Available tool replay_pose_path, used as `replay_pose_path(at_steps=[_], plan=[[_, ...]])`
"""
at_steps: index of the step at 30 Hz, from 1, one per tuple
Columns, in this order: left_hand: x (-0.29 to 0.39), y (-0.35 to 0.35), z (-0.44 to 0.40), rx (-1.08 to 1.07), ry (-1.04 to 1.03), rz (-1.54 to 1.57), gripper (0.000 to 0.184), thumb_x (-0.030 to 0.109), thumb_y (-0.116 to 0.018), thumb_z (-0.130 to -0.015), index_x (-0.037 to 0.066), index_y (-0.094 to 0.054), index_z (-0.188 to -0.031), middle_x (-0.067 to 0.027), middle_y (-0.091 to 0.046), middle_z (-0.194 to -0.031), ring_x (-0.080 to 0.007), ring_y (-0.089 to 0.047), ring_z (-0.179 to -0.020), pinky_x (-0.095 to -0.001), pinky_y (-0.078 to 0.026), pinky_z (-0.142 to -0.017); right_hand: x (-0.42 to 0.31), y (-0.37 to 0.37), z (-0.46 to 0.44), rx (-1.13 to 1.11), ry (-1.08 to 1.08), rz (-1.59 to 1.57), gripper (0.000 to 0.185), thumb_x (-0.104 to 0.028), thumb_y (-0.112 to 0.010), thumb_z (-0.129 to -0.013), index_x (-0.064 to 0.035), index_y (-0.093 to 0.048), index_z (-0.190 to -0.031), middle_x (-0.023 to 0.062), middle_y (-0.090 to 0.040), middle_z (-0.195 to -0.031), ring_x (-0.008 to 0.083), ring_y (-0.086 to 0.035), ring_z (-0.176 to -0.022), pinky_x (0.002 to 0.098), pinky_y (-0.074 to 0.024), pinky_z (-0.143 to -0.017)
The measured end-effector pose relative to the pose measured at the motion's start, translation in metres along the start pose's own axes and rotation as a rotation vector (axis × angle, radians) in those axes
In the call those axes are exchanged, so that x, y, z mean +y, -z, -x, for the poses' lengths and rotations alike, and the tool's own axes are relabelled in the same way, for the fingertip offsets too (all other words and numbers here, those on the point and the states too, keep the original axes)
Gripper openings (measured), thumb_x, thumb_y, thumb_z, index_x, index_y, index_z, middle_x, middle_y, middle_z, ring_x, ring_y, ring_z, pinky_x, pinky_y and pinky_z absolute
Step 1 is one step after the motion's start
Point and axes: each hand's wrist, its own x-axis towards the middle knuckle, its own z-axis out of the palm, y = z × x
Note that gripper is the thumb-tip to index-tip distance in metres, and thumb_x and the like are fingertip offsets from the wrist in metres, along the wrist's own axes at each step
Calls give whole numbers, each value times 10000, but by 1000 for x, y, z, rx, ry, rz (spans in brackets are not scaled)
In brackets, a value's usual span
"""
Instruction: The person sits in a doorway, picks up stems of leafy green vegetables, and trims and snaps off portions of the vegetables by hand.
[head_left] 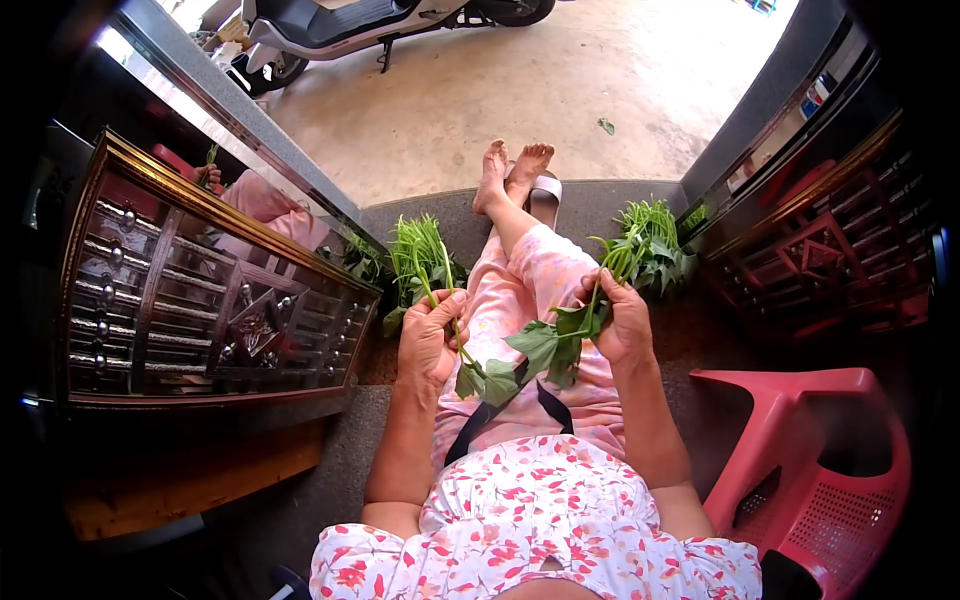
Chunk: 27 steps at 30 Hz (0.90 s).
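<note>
My left hand (428,340) is closed around a leafy green stem (486,382), its long stalk rising above the fingers and its leaves hanging below toward my lap. My right hand (626,328) pinches several leafy green stems (560,345); broad leaves droop inward over my thighs. The two hands are apart, held above my legs. Beyond my left hand a bunch of greens (418,245) rests on the floor, stalks upward. Another bunch of greens (655,240) lies past my right hand. Some fingertips are hidden behind the stems.
Open metal door panels (230,300) flank me on both sides. A pink plastic chair (840,510) stands at my right. My crossed bare feet (508,180) rest near a sandal (545,197) on the threshold. Outside are a parked scooter (350,30) and a loose leaf (606,126).
</note>
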Motion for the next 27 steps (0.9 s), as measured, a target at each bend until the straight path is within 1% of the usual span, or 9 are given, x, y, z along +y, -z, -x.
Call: replay_pose_path(at_steps=[5,8,11,13,14,16,23,25,27], plan=[[0,0,-1,18,-2,7,83,45,-563,-765,-17,-542,-816,-35,-486,-620,-87,-425,-482,-173,-294,-367,1,-1,-1,-39,-85,-155,150,-166,-419,-861,-44,-469,-788,63,-502,-679,192,-502,-614,340,-455,-586],[-1,2,-1,10,2,16,94,59,-568,-768,-16,-545,-819,-33,-488,-626,-86,-427,-487,-171,-293,-368,0,-1,0,-86,-122,-167,161,-196,-406,-874,-60,-430,-793,33,-468,-651,151,-472,-569,328,-427,-587],[-2,2,-2,-3,4,29,108,76,-573,-769,-15,-547,-821,-31,-488,-628,-86,-429,-492,-171,-294,-370,-1,6,-2,-107,-120,-169,172,-213,-396,-879,-64,-416,-794,9,-423,-626,115,-427,-514,287,-398,-526],[-2,2,-2,-3,7,30,119,87,-573,-773,-16,-547,-827,-30,-484,-628,-87,-427,-494,-171,-295,-372,-1,9,-4,-133,-151,-179,181,-225,-389,-882,-65,-415,-802,-8,-379,-607,83,-367,-468,242,-349,-455],[-2,2,-2,-2,7,30,119,87,-573,-773,-16,-547,-827,-30,-484,-628,-87,-427,-494,-171,-295,-372,-1,9,-4,-132,-151,-180,181,-225,-389,-882,-65,-415,-802,-8,-379,-607,83,-367,-468,242,-349,-455],[-1,2,-2,-13,10,44,128,92,-571,-775,-15,-539,-839,-25,-469,-627,-89,-423,-499,-170,-300,-379,-3,8,-3,-139,-157,-188,186,-226,-384,-884,-64,-414,-797,-12,-361,-603,72,-332,-450,214,-302,-404],[0,5,-4,-51,77,102,166,137,-559,-790,-7,-515,-860,-17,-435,-625,-86,-406,-530,-175,-294,-392,-5,6,-2,-149,-172,-194,184,-215,-418,-873,-70,-415,-760,-25,-343,-577,57,-304,-419,195,-265,-364],[-2,6,-5,-71,124,150,175,157,-556,-792,-3,-508,-845,-17,-431,-625,-87,-393,-528,-181,-284,-388,-6,2,1,-127,-114,-30,170,-172,-450,-856,-85,-413,-714,-36,-326,-550,45,-287,-402,182,-248,-348],[-4,7,-7,-77,156,178,174,159,-558,-790,-1,-505,-838,-17,-431,-625,-89,-388,-523,-183,-281,-386,-6,-3,3,-115,-107,0,172,-152,-456,-848,-92,-405,-695,-40,-322,-542,41,-284,-399,179,-244,-346]])
